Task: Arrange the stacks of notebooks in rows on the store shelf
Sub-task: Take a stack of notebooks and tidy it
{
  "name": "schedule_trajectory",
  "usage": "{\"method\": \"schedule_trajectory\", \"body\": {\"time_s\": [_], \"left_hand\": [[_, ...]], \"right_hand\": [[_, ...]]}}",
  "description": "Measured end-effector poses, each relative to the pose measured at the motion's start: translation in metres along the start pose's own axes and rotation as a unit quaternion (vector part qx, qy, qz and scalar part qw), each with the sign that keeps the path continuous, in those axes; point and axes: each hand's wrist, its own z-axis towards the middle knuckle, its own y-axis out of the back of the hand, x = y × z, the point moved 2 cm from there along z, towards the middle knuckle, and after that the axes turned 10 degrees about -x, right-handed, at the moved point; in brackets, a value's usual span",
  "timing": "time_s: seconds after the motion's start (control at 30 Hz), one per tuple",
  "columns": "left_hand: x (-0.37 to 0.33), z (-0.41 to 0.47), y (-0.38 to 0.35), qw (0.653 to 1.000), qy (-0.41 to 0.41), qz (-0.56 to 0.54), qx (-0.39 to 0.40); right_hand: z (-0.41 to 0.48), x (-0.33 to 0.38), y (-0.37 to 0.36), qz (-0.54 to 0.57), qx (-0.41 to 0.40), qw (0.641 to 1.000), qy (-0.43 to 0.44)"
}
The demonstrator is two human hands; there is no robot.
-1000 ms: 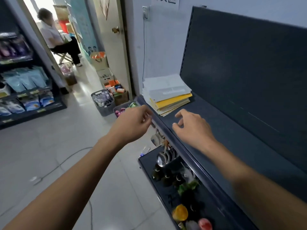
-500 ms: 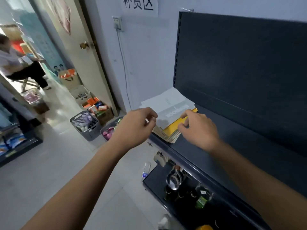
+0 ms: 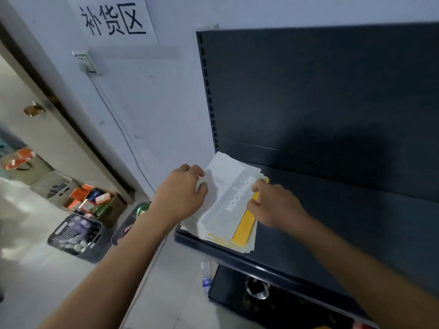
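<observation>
A loose stack of thin notebooks (image 3: 228, 200), white-grey on top with yellow ones beneath, lies at the left end of the dark store shelf (image 3: 332, 222). My left hand (image 3: 183, 191) grips the stack's left edge with curled fingers. My right hand (image 3: 270, 205) pinches the right edge of the top notebooks, its fingertips tucked at the yellow cover. The lower notebooks are fanned out and partly hidden under the top one.
The shelf's dark back panel (image 3: 320, 96) rises behind the stack. A lower shelf (image 3: 261, 295) holds metal ware. On the floor to the left stand a grey basket (image 3: 76, 236) and a box of goods (image 3: 95, 200). A wall cable (image 3: 118, 124) runs down.
Both hands have moved forward from the shelf's front edge onto the notebook stack and taken hold of its two sides. The view has swung toward the shelf.
</observation>
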Motion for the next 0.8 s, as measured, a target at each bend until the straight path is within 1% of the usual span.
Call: {"method": "schedule_trajectory", "body": {"time_s": [0.07, 0.13, 0.27, 0.33, 0.47, 0.6, 0.8], "left_hand": [[0.009, 0.015, -0.011, 0.998, 0.007, 0.046, 0.036], [0.018, 0.025, -0.023, 0.994, 0.011, 0.074, 0.079], [0.028, 0.042, -0.041, 0.993, -0.014, 0.028, 0.111], [0.031, 0.045, -0.048, 0.993, -0.024, 0.001, 0.119], [0.037, 0.053, -0.052, 0.993, -0.059, -0.04, 0.095], [0.041, 0.054, -0.046, 0.993, -0.044, -0.067, 0.09], [0.041, 0.055, -0.04, 0.993, -0.045, -0.074, 0.082]], "right_hand": [[0.003, 0.004, -0.006, 0.044, 0.012, 0.997, -0.056], [0.004, 0.009, -0.013, 0.085, 0.005, 0.991, -0.107], [0.003, 0.022, -0.026, 0.164, -0.019, 0.962, -0.219], [0.003, 0.028, -0.031, 0.186, -0.028, 0.947, -0.261], [-0.001, 0.044, -0.041, 0.126, -0.068, 0.945, -0.294], [-0.005, 0.055, -0.049, 0.101, -0.097, 0.939, -0.315], [-0.005, 0.06, -0.052, 0.086, -0.091, 0.938, -0.322]]}}
